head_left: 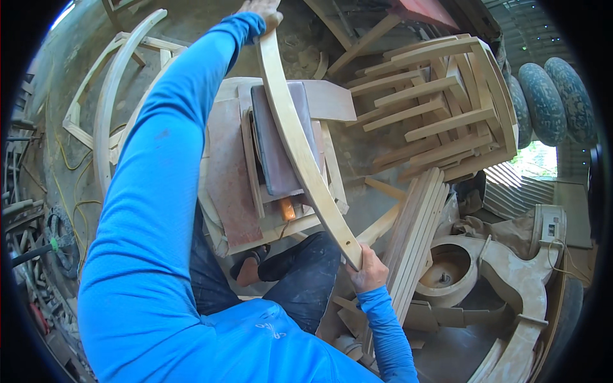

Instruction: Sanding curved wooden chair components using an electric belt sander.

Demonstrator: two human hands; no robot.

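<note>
A long, curved wooden piece point(295, 143) runs from the top of the view down to the lower right, with a small dark hole near its near end. My right hand point(369, 271) grips that near end. At the far end, my left hand point(262, 9) is closed around the wood, partly cut off by the top edge; its arm stretches far forward. Beneath the piece, a smooth purplish-grey slab point(271, 169) with rounded corners rests on a wooden stand with a reddish-brown board point(231, 185). An orange object point(287, 209) sits just below the slab.
Wooden frames point(440, 96) are stacked at the far right, above a bundle of long planks point(408, 236). A dusty machine with a round housing point(447, 268) stands at lower right. Left are a curved wooden frame point(115, 96), a yellow cord point(62, 191) and piled scraps.
</note>
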